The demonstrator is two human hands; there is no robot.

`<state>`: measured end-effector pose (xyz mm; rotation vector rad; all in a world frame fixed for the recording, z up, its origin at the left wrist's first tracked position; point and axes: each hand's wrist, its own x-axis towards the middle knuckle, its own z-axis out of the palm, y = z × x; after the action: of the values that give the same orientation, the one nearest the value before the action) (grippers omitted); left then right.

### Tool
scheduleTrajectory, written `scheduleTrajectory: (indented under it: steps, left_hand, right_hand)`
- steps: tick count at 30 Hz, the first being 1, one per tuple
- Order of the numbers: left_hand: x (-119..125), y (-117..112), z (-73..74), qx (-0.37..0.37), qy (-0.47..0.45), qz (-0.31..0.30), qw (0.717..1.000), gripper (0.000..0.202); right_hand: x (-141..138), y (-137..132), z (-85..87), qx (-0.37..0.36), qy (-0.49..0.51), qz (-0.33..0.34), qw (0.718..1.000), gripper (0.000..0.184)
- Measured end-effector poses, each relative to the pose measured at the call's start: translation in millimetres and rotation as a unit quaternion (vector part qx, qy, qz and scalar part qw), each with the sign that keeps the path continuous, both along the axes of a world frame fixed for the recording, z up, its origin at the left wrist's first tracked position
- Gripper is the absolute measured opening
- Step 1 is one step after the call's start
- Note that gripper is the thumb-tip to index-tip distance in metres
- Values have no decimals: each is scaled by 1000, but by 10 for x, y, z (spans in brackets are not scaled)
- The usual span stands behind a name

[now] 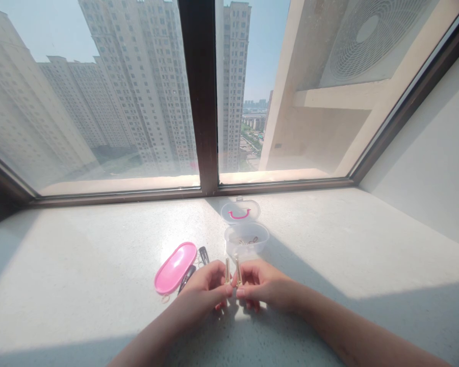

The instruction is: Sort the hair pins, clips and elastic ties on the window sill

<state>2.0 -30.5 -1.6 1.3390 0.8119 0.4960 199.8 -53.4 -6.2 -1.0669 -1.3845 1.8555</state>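
Between thumb and fingers, my left hand [210, 285] pinches a slim gold hair clip [227, 270], held upright. My right hand [262, 283] pinches a second gold hair clip [237, 271], also upright, with something pale at its top. The two clips stand side by side, a small gap apart. Just beyond my hands sits a clear plastic box [229, 245] with a few small items inside. Its lid [233, 208], with a pink handle, lies folded back toward the window. Dark hair clips [204, 256] lie left of the box, one partly hidden behind my left hand.
A pink oval tray [176, 267] lies on the pale speckled sill [99, 285] left of my hands, with a small ring-shaped item [166, 298] by its near end. The dark window frame [208, 192] bounds the sill at the back, and a white wall [436, 153] stands right.
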Motion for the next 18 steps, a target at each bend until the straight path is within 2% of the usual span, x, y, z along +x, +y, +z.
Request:
scheduleTrajectory:
  steps: [18]
  left_hand:
    - [-4,8,-17,9,-6,-7,1000,14]
  right_hand:
    - [-2,-5,25,-1,2,8,1000,28]
